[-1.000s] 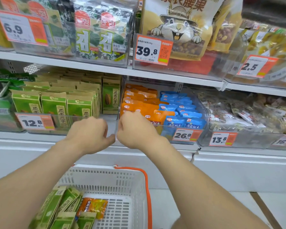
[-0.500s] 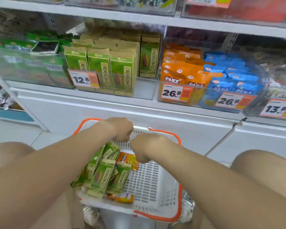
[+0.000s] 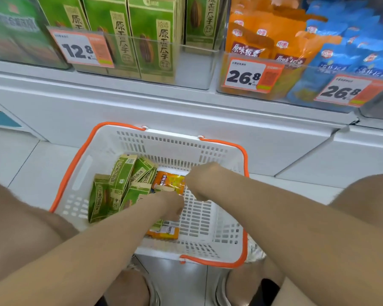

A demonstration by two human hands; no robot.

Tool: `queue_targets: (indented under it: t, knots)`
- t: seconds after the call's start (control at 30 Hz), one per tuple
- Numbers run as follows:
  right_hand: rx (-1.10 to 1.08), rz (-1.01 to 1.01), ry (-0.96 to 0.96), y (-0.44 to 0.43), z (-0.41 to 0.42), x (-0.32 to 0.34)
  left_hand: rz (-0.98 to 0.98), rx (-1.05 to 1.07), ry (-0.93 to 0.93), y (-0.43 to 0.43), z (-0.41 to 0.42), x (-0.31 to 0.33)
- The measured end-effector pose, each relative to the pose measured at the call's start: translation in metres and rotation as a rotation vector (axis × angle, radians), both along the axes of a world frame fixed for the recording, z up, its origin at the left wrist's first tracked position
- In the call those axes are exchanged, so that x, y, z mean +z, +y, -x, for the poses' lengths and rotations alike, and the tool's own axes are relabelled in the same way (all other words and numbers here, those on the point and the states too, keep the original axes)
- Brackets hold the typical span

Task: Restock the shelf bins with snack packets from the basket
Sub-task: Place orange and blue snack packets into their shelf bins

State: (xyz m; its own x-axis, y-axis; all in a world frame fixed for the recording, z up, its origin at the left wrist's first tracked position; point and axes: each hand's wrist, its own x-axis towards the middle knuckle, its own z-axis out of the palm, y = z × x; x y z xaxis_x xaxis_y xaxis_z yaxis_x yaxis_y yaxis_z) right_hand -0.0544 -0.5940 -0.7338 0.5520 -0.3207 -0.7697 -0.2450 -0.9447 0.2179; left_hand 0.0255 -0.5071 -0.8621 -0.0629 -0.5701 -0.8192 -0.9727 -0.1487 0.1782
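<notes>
Shelf: clear bins (image 3: 195, 69) hold green packets, orange packets and blue packets behind price tags.
Basket (image 3: 128, 149): white, orange-handled, on the floor — green snack packets (image 3: 119, 182) piled left, orange packet (image 3: 168, 181) beside them.
Left hand (image 3: 170, 206): reaching low inside; grip cannot be told.
Right hand (image 3: 205, 180): fingers curled at the orange packet's edge — whether they pinch it is hidden.

Bright, even overhead lighting with soft shadows; glare patches on the floor tiles (image 3: 177, 265). Wide-angle bending at the edges; upper-left shelf bin (image 3: 16, 38) smeared by blur.
</notes>
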Motion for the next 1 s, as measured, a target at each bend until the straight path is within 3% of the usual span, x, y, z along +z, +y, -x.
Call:
queue_targets:
  t: [0.13, 0.27, 0.47, 0.77, 1.0]
  knots:
    - [0.008, 0.005, 0.002, -0.008, 0.000, -0.011, -0.151, -0.112, 0.057, 0.007, 0.018, -0.017]
    - [0.025, -0.009, -0.004, -0.008, -0.002, -0.018, -0.251, -0.311, -0.001, 0.011, 0.031, -0.024]
    - [0.080, -0.035, -0.061, -0.010, -0.002, -0.007, -0.034, -0.374, -0.123, 0.009, 0.022, -0.015]
    - [0.035, -0.066, -0.174, -0.016, 0.008, 0.036, 0.112, 0.195, 0.128, 0.009, -0.009, 0.010]
    - [-0.021, -0.086, -0.245, -0.016, 0.021, 0.066, 0.052, 0.117, 0.020, 0.027, 0.007, 0.011]
